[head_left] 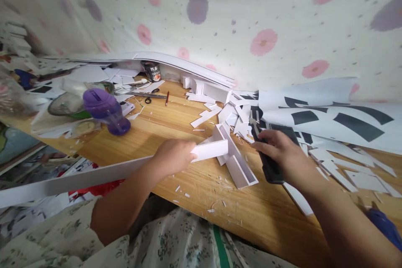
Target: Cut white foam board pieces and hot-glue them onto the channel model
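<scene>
Gripping a long white strip (210,150) near 1 end, my left hand (176,155) has its thumb and fingers closed on it; in the head view the strip runs back past my forearm to the left border. Its held end overlaps a white channelled assembly (239,174) lying on the wooden table (201,194); I can't tell whether the 2 touch. My right hand (280,150) is at a black tool (272,172) with a metal tip, thumb and fingers bent; whether they clasp it or only touch it, I can't tell. White offcuts (234,114) lie beyond the assembly, near a sheet with black shapes (328,111). Off left are a purple bottle (106,111), scissors (150,95), and a red pencil (167,98).
</scene>
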Demonstrator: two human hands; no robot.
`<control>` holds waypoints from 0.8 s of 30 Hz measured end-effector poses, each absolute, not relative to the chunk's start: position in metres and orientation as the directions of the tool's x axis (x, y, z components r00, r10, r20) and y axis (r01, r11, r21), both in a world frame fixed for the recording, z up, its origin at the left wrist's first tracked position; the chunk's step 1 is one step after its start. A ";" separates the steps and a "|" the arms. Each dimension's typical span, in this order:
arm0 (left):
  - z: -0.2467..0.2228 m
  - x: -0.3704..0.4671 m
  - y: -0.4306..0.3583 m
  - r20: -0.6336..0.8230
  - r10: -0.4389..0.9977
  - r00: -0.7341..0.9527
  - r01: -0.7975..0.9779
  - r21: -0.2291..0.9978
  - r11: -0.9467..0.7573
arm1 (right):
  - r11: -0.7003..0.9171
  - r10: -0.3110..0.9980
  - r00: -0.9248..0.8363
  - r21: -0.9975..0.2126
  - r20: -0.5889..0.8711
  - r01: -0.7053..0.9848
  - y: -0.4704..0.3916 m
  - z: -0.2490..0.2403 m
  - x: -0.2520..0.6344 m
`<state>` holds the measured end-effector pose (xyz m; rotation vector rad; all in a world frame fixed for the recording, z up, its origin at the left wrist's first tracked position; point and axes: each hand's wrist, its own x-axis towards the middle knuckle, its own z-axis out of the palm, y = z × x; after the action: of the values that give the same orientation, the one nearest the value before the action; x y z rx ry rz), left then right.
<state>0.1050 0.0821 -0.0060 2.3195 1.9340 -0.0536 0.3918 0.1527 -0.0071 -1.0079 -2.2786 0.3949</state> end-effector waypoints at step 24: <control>0.016 0.133 0.059 -0.169 0.975 0.147 0.935 0.346 -0.081 | -0.188 0.809 -0.585 -0.969 -0.060 -0.161 0.122 -0.008 0.315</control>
<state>0.1326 0.0586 0.0165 2.0614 1.8308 0.1481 0.3151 0.1222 -0.0079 -0.7840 -1.3984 1.8447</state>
